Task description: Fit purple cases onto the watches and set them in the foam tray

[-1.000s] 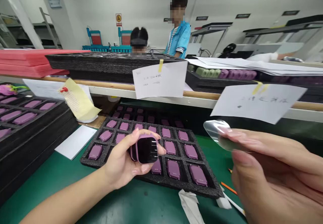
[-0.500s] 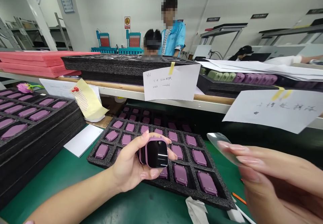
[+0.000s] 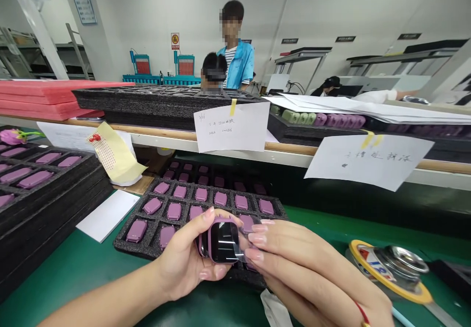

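My left hand (image 3: 186, 248) is closed around a purple smartwatch body (image 3: 223, 241), its glossy black screen facing me. A second purple-edged piece seems to sit behind it in the same grip. Between the fingertips of my right hand (image 3: 294, 263) is a clear plastic film (image 3: 243, 241), whose left edge overlaps the right side of the screen. Whether the film touches the glass I cannot tell. Beneath both hands lies a black foam tray (image 3: 121, 243) with purple watch bodies (image 3: 174, 211) in its pockets, partly hidden by my hands.
Stacked foam trays (image 3: 66, 204) stand at left near a white pad (image 3: 108, 214). To the right are a round yellow-rimmed dispenser (image 3: 390, 268) and a dark tray. A shelf edge (image 3: 287, 155) with taped paper notes crosses ahead. Co-workers are beyond it.
My right hand has moved left with the clear film, from well right of the watch to its screen. The view has shifted, bringing the yellow-rimmed dispenser into sight.
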The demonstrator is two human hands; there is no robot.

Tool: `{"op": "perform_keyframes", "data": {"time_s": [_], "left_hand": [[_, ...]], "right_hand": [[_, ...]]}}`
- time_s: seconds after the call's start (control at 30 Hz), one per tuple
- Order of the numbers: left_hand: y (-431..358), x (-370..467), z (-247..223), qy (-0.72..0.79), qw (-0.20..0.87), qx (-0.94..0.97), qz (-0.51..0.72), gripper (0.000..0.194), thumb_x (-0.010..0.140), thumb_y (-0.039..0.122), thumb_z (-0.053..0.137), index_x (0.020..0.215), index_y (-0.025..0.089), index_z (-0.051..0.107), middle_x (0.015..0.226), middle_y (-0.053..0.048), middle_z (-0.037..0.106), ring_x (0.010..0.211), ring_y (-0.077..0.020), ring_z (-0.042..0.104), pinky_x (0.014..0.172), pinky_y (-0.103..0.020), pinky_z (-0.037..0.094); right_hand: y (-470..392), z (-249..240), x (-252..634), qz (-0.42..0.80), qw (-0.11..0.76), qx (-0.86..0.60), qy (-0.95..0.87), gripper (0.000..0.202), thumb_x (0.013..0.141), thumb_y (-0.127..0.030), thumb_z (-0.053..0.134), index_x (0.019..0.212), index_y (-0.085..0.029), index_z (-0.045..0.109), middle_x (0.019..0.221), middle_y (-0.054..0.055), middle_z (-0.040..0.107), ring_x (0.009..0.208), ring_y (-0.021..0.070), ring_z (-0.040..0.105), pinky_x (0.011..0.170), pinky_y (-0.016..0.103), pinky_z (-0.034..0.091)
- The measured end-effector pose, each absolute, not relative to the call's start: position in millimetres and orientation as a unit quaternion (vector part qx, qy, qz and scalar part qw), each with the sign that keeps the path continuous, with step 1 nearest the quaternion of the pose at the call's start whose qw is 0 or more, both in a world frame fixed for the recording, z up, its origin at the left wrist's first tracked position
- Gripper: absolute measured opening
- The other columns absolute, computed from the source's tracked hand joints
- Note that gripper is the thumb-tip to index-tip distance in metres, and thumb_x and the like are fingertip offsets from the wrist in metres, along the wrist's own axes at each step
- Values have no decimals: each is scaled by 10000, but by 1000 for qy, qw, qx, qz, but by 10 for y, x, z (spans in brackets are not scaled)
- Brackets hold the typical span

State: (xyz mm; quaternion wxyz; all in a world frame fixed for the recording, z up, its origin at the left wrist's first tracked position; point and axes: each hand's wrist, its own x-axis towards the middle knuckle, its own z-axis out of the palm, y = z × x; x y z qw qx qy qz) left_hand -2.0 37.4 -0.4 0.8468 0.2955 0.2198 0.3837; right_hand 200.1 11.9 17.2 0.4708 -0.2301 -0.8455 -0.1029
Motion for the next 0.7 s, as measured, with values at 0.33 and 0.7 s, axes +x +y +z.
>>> {"op": "perform_keyframes", "data": {"time_s": [0.33,0.7], "left_hand": [[358,-6,-24,231,848,297,374,402,765,556,748,894,177,716,674,-8,629,377,-44,481,335,-133,210],[320,72,-27,267,787,379,407,468,760,622,743,840,174,631,554,71,471,376,-11,327,353,-142,143]], "right_hand": [[93,69,2016,-74,446,-223,-864,331,892,-86,671,1205,-191,677,1089,41,783,1109,215,709,1006,344,597],[168,54,1750,-49,467,-274,-840,527,862,-386,762,1291,-142,578,864,57,713,758,197,639,727,363,574]]}}
